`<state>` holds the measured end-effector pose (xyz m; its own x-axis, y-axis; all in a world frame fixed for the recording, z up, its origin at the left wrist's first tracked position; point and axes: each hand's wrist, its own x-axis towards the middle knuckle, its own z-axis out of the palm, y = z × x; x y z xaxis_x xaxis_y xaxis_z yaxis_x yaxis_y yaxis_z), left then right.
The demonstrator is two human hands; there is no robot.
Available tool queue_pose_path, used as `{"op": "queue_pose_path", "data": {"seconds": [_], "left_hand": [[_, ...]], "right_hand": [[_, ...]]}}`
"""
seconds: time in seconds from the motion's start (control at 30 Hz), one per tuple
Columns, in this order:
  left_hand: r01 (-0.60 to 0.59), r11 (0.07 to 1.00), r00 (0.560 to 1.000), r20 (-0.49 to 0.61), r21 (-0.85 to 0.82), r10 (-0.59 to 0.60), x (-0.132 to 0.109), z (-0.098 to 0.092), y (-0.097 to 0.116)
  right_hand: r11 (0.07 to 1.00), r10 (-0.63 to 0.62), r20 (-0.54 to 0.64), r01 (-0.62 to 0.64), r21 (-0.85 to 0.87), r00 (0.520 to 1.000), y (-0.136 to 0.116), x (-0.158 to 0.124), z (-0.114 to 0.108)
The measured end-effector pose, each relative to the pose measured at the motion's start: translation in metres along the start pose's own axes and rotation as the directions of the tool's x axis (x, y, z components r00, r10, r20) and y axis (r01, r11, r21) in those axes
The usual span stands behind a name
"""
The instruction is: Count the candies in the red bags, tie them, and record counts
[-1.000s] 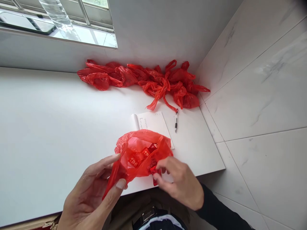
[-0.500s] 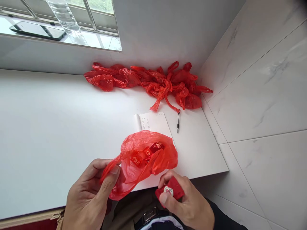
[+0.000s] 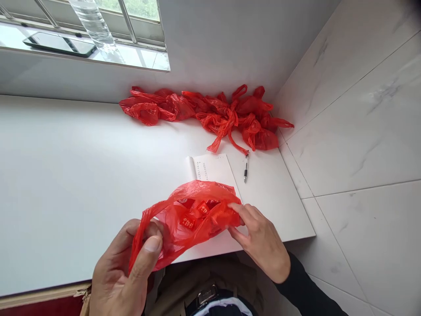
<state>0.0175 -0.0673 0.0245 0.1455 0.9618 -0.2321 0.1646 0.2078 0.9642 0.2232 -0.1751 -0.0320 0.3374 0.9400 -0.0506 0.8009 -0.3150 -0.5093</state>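
My left hand (image 3: 120, 267) is closed on one side of a thin red plastic bag (image 3: 197, 189), with a handle loop around the fingers. The bag's mouth gapes toward me above the front edge of the table. Inside lie several small red packets (image 3: 187, 222) with gold-coloured lettering. My right hand (image 3: 261, 237) pinches the bag's right side between thumb and fingers. Whatever lies behind those fingertips is hidden. The bag's upper edge covers the lower part of an open notebook (image 3: 215, 166) with handwriting.
Several knotted red plastic bags (image 3: 177, 105) lie along the wall at the back of the white table (image 3: 66, 184). A pen (image 3: 245, 169) is right of the notebook. On the windowsill are a tablet-like device (image 3: 61, 44) and a clear bottle (image 3: 95, 26). A tiled wall (image 3: 355, 131) rises at right.
The red packet with a heart-shaped sticker no longer shows in my right hand. That hand has moved up to the bag's right side and grips it. The bag's mouth is stretched wider sideways.
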Motion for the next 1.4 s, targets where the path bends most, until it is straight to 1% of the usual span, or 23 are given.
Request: {"op": "queue_pose_path", "data": {"seconds": [0.07,0.1,0.2,0.23,0.3,0.43,0.5,0.6,0.67,0.77,0.83,0.9,0.97,1.13,1.4], "left_hand": [[0.050,0.996,0.999,-0.014,-0.076,-0.051,-0.003,0.001,-0.002],[0.037,0.996,0.999,-0.012,-0.087,-0.038,-0.004,0.000,-0.004],[-0.056,0.998,0.998,0.006,-0.024,0.057,-0.006,-0.004,-0.010],[-0.067,0.998,0.998,0.001,-0.004,0.067,-0.007,-0.004,-0.011],[-0.035,0.999,0.999,-0.036,0.001,0.035,-0.010,-0.003,-0.010],[0.018,0.996,0.997,-0.077,-0.092,-0.025,-0.014,0.006,-0.001],[0.002,0.996,0.996,-0.086,-0.095,-0.011,-0.015,0.011,0.003],[-0.071,0.997,0.993,-0.095,-0.014,0.069,-0.015,0.014,0.007],[-0.102,0.994,0.990,-0.095,0.026,0.104,-0.013,0.013,0.005],[-0.113,0.993,0.991,-0.071,0.025,0.114,-0.008,0.007,-0.003],[-0.182,0.983,0.983,-0.011,0.035,0.183,-0.004,0.001,-0.011],[-0.279,0.959,0.960,0.048,0.051,0.277,-0.001,-0.004,-0.017],[-0.331,0.942,0.943,0.065,0.064,0.327,0.001,-0.006,-0.021],[-0.300,0.953,0.952,0.069,0.038,0.298,0.003,-0.004,-0.020],[-0.328,0.944,0.940,0.107,0.020,0.324,0.007,-0.002,-0.018]], "right_hand": [[0.997,0.013,-0.008,-0.012,0.080,1.000,0.004,0.001,-0.003],[0.992,0.014,-0.020,-0.012,0.127,1.000,0.004,0.001,-0.005],[0.976,0.023,-0.072,-0.006,0.218,0.997,0.005,0.000,-0.013],[0.973,0.028,-0.088,-0.007,0.231,0.996,0.005,-0.001,-0.016],[0.970,0.046,-0.126,-0.014,0.243,0.991,0.006,-0.003,-0.020],[0.971,0.074,-0.238,-0.016,0.238,0.968,0.009,-0.008,-0.026],[0.972,0.095,-0.279,-0.029,0.235,0.956,0.010,-0.010,-0.028],[0.969,0.141,-0.311,-0.066,0.238,0.940,0.011,-0.013,-0.031],[0.965,0.165,-0.317,-0.087,0.247,0.934,0.011,-0.014,-0.033],[0.961,0.180,-0.320,-0.097,0.260,0.930,0.011,-0.016,-0.036],[0.957,0.188,-0.319,-0.101,0.270,0.929,0.012,-0.017,-0.036],[0.952,0.202,-0.311,-0.112,0.285,0.929,0.013,-0.018,-0.035],[0.948,0.215,-0.308,-0.123,0.292,0.927,0.014,-0.018,-0.035],[0.944,0.245,-0.321,-0.149,0.295,0.915,0.014,-0.018,-0.035],[0.938,0.279,-0.331,-0.182,0.294,0.902,0.016,-0.017,-0.033]]}}
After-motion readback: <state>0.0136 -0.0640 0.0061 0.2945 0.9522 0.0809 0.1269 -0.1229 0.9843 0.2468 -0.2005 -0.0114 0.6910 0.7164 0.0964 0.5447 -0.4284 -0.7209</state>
